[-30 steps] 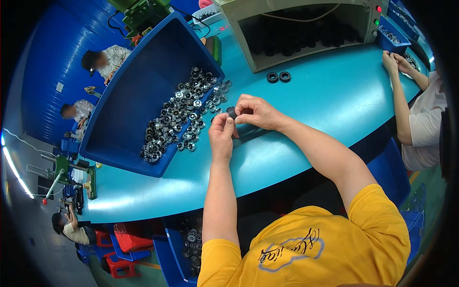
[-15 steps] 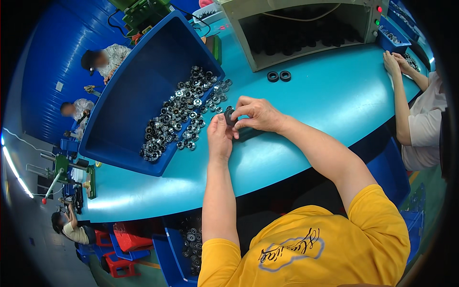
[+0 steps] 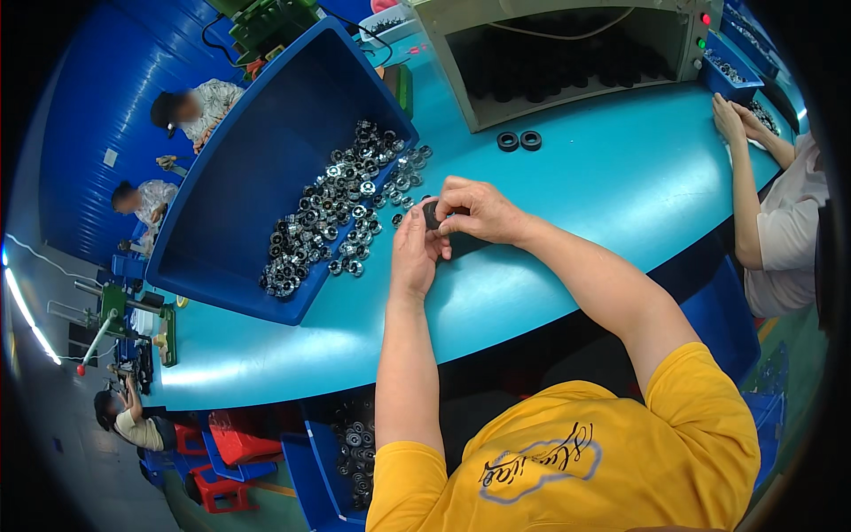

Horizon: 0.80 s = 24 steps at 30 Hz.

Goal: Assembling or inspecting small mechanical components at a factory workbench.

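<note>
Over the turquoise table, my left hand is closed around one side of a small black ring, which looks like a toy-sized tyre. The bent fingers and thumb of my right hand grip the same ring from the other side. My fingers cover much of it, and whether anything sits inside it cannot be made out. Just beyond my left hand lie loose silver-and-black wheel hubs, spilling from a heap of hubs at the lip of a big blue bin.
Two black rings lie before a metal box holding many dark pieces. A co-worker's hands are at the far right by a blue tray. Below the table edge, a blue crate stands beside more hubs. A green press is far left.
Both hands have shifted slightly right with the ring. The ring has turned, showing more of its dark side, and my right fingers have bent closer over it.
</note>
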### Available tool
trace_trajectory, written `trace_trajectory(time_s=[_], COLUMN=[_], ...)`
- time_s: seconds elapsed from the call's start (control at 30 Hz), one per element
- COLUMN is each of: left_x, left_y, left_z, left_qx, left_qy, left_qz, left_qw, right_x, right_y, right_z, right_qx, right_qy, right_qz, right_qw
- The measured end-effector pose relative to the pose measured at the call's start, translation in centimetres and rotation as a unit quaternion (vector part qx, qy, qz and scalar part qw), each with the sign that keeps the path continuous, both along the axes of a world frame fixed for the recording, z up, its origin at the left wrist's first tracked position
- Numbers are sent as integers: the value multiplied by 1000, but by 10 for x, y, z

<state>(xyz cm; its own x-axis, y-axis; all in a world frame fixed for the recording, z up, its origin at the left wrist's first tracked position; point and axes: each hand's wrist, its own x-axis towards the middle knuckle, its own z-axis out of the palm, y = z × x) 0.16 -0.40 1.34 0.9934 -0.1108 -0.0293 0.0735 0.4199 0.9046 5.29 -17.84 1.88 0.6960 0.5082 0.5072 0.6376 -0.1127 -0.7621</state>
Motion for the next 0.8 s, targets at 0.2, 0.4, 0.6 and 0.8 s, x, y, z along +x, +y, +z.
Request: trace_trajectory(time_s=[0.2, 0.4, 0.6, 0.8], left_x=[3, 13, 9, 9], left_y=[6, 33, 35, 31], left_z=[-7, -6, 1, 1], left_qx=[30, 21, -26, -63], left_qy=[-21, -85, -86, -82], left_qz=[88, 282, 257, 218], left_qw=[995, 956, 962, 970], right_x=[0, 2, -13, -14], right_y=[9, 16, 46, 51], right_z=[-8, -13, -17, -17], right_qx=[129, -5, -175, -188], right_qy=[111, 93, -18, -66], right_qz=[33, -111, -152, -146], right_qw=[985, 989, 973, 969])
